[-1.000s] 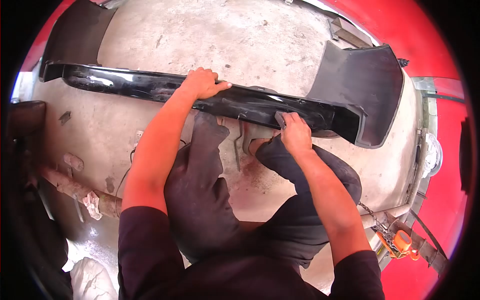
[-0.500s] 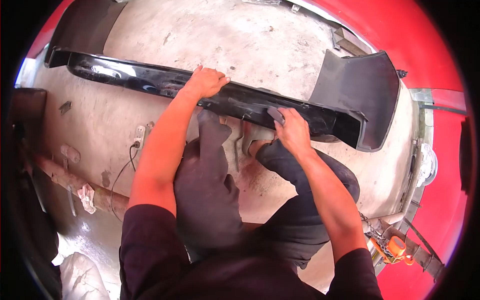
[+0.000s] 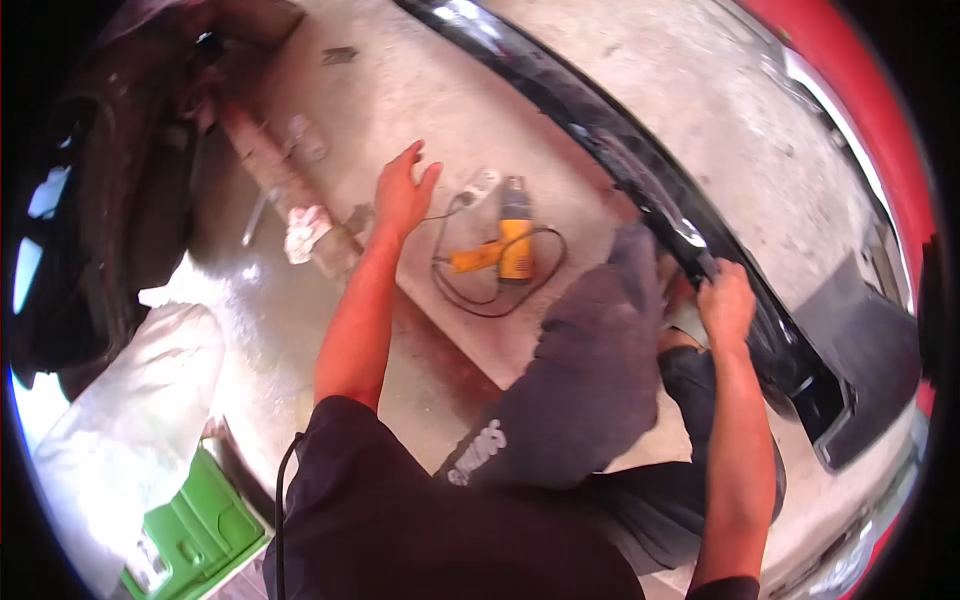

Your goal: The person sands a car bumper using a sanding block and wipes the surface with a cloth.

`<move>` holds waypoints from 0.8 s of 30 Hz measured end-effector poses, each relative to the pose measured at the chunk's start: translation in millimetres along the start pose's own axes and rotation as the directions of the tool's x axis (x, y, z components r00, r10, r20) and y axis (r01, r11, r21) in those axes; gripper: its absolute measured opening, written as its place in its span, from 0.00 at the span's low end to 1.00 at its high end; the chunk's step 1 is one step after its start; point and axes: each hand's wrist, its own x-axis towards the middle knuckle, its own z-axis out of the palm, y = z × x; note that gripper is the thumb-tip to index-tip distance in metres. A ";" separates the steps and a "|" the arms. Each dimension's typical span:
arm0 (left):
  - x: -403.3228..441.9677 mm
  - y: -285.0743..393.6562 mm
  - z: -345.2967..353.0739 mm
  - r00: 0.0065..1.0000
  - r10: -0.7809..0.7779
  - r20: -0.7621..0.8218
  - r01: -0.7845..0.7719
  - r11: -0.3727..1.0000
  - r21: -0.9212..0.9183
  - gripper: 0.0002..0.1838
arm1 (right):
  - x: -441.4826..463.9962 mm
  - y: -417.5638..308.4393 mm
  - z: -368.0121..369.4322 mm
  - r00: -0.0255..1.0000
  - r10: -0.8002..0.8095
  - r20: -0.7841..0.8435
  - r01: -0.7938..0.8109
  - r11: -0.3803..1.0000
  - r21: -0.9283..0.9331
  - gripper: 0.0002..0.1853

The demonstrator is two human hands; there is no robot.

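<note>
A long glossy black car body panel, like a bumper (image 3: 640, 165), runs diagonally from the top of the head view to the lower right. My right hand (image 3: 728, 305) is at its near edge, fingers closed on a small grey pad (image 3: 711, 268) that is mostly covered. My left hand (image 3: 404, 195) is in the air over the floor, away from the panel, with thumb and fingers apart and nothing in it. Nearest to it on the floor are a white power socket strip (image 3: 478, 187) and a yellow heat gun (image 3: 515, 245) with a looped black cord.
A rusty beam (image 3: 262, 155) with crumpled paper (image 3: 305, 232) on it lies at the left. A green plastic box (image 3: 205, 520) and pale sheeting (image 3: 130, 400) are at lower left. Red bodywork (image 3: 820, 50) borders the upper right.
The view has swung left, bringing the heat gun and green box into sight. My left hand has let go of the panel and moved left. My right hand stays by the panel with the pad.
</note>
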 end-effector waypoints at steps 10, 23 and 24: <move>-63.6 -356.6 -77.9 0.985 0.173 -0.015 -0.165 0.958 0.235 0.17 | -0.5 -6.0 -11.7 0.992 0.069 0.101 -0.069 0.998 -0.008 0.18; -74.1 -377.0 -67.6 0.967 -0.155 -0.203 0.213 0.928 0.307 0.49 | -9.2 -7.9 12.8 0.994 0.080 0.072 -0.080 0.997 -0.007 0.12; -74.7 -376.3 -66.0 0.945 -0.280 -0.167 0.324 0.871 0.369 0.44 | -8.8 -9.5 10.5 0.994 0.086 0.071 -0.087 0.996 0.002 0.12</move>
